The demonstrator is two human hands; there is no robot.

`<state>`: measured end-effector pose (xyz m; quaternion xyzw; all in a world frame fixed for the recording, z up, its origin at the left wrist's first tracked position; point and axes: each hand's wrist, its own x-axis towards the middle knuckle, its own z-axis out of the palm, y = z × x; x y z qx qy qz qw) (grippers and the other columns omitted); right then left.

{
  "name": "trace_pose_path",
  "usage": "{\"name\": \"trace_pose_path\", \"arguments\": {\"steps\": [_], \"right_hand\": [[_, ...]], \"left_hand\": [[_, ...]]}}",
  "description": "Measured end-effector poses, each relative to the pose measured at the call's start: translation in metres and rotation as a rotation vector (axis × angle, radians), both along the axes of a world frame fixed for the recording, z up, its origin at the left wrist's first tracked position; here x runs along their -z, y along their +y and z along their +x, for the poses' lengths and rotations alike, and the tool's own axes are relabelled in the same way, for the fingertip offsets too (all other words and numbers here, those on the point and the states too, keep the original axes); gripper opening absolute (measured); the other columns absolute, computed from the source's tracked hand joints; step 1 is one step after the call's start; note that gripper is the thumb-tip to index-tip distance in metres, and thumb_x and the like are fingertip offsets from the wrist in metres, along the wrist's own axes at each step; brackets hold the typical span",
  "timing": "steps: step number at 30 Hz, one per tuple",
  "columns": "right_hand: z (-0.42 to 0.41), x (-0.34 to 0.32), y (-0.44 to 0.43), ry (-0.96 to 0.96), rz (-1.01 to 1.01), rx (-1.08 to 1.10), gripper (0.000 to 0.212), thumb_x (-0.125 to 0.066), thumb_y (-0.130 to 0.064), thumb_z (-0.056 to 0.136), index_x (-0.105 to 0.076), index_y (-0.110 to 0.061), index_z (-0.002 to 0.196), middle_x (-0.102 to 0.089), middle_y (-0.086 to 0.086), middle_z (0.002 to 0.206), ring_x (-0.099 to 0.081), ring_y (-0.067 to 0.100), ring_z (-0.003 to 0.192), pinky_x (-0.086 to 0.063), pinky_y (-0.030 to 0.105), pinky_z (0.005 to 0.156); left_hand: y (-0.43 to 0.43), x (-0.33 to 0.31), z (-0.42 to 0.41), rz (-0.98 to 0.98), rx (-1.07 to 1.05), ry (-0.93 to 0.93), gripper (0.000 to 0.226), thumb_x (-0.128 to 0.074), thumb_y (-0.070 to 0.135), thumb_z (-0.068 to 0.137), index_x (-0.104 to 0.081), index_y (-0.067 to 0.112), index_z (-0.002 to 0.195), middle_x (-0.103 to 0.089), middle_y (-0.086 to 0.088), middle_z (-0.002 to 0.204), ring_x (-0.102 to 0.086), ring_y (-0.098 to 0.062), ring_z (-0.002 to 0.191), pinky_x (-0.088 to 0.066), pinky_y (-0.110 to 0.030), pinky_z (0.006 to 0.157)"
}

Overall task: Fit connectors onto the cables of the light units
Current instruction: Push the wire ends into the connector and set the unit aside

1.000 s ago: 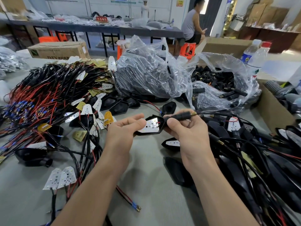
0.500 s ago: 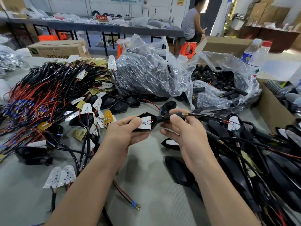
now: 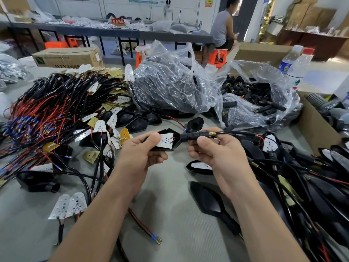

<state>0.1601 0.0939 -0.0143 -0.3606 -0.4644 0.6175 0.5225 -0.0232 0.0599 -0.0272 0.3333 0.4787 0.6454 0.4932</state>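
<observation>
My left hand (image 3: 139,154) gripped the light unit (image 3: 167,141) above the bench (image 3: 170,233) — fingers (image 3: 159,157) curled round its black shell — while my right hand (image 3: 213,152) pinched the connector (image 3: 194,135) on its cable (image 3: 236,132), against the unit's tip.

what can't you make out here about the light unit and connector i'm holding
All in the head view:
- Left end of the light unit: covered by the left hand.
- Underside of the connector: behind the right hand, so full seating is unclear.
- Far end of the cable: lost in the pile on the right.
- Contents of the plastic bag: blurred by crinkled film.
</observation>
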Motion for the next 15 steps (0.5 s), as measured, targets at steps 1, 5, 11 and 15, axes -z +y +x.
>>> {"name": "trace_pose_path", "arguments": {"steps": [1,5,11,15], "right_hand": [[0.0012,-0.0006,-0.0004,-0.013,0.013,-0.002,0.011,-0.059,0.005,0.096,-0.065,0.009,0.103,-0.074,0.018,0.085,-0.07,0.026,0.075,-0.059,0.028,0.066],[0.0031,-0.003,-0.0015,-0.061,0.077,0.003,0.014,-0.062,0.008,0.093,-0.068,-0.004,0.09,-0.074,0.015,0.079,-0.069,0.024,0.069,-0.058,0.028,0.063],[0.0091,-0.0037,-0.001,-0.068,0.205,-0.03,0.028,-0.064,0.017,0.085,-0.073,-0.01,0.085,-0.071,0.022,0.076,-0.067,0.029,0.07,-0.058,0.03,0.065],[0.0108,-0.0035,0.0001,-0.099,0.25,-0.054,0.029,-0.065,0.021,0.081,-0.075,-0.006,0.085,-0.07,0.024,0.075,-0.066,0.028,0.067,-0.059,0.03,0.065]], "left_hand": [[-0.0005,-0.0001,0.0006,0.005,-0.002,-0.003,0.024,-0.059,0.014,0.1,-0.073,0.007,0.082,-0.068,-0.01,0.066,-0.061,-0.015,0.05,-0.05,-0.02,0.046],[-0.0014,-0.0003,0.0033,0.05,-0.005,-0.043,0.021,-0.063,0.022,0.094,-0.077,0.008,0.085,-0.068,-0.01,0.066,-0.062,-0.016,0.051,-0.05,-0.021,0.047],[-0.001,0.0013,0.0017,0.052,-0.01,-0.023,0.036,-0.058,0.018,0.099,-0.08,0.018,0.071,-0.063,-0.006,0.06,-0.056,-0.014,0.047,-0.044,-0.02,0.044],[-0.0006,0.0011,0.0019,0.027,-0.041,-0.006,0.041,-0.055,0.014,0.101,-0.08,0.019,0.068,-0.062,-0.005,0.058,-0.054,-0.014,0.044,-0.041,-0.02,0.042]]}}
